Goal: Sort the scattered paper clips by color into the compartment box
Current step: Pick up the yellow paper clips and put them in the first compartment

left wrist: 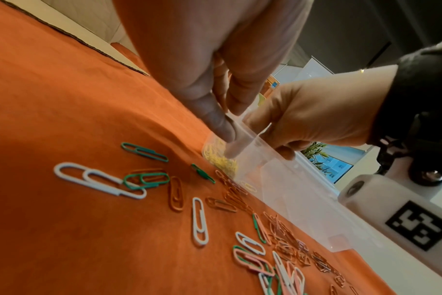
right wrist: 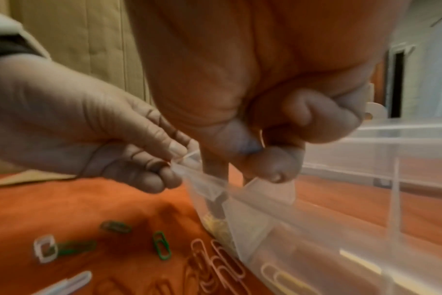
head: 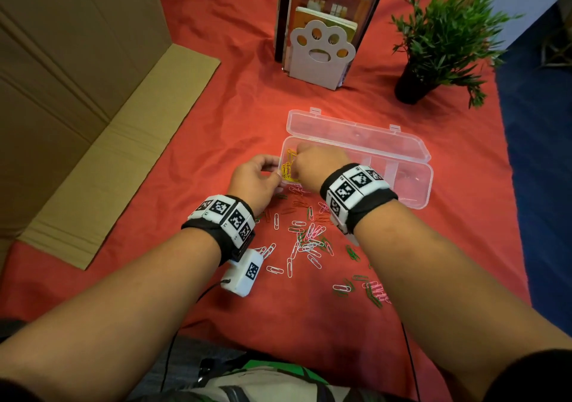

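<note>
Right hand: my right hand (head: 312, 162) hangs over the left end compartment, fingers curled and bunched; whether a clip is pinched there I cannot tell.
Left hand: my left hand (head: 252, 175) pinches the near-left corner of the clear plastic compartment box (head: 414, 182), steadying it.
Yellow clips: the yellow wire paper clips (head: 289, 166) lie heaped in that left compartment.
Loose clips: the white, pink, green and red paper clips (head: 309, 237) lie scattered on the red-clothed tabletop (head: 216, 117), near the box.
Doing it well: I should release low inside the walls, keep the corner held, then take one colour at a time.
</note>
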A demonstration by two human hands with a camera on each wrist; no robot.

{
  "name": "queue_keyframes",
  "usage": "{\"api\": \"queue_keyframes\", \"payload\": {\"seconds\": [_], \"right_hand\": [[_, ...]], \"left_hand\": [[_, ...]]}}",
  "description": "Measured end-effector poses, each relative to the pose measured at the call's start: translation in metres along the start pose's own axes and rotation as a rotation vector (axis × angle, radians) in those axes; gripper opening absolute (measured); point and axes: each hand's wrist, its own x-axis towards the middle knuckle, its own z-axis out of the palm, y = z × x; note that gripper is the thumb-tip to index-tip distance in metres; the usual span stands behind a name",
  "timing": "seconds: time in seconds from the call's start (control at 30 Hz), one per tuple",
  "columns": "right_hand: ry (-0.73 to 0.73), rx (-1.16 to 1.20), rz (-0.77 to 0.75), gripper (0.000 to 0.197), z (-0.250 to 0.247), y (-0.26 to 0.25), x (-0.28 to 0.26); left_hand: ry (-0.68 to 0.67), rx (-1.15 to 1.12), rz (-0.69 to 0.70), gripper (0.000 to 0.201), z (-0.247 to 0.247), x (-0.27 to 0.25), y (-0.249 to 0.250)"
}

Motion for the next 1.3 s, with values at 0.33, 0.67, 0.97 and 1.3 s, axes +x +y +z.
{"api": "queue_keyframes", "payload": {"seconds": [0.33, 0.67, 0.97, 1.3], "right_hand": [[-0.122, 0.218, 0.018, 0.038, 0.003, 0.008, 0.001], [0.175, 0.562, 0.188, 0.058, 0.006, 0.037, -0.03], [0.134, 0.877, 0.353, 0.057, 0.013, 0.048, -0.048], [0.205, 0.987, 0.312, 0.032, 0.01, 0.043, -0.048]], "left_hand": [[0.005, 0.007, -0.011, 0.017, 0.0, 0.002, -0.001], [0.012, -0.014, -0.01, 0.012, 0.002, 0.003, 0.0], [0.021, 0.028, -0.011, 0.012, 0.002, 0.012, -0.001], [0.026, 0.018, -0.02, 0.011, 0.003, 0.013, -0.003]]}}
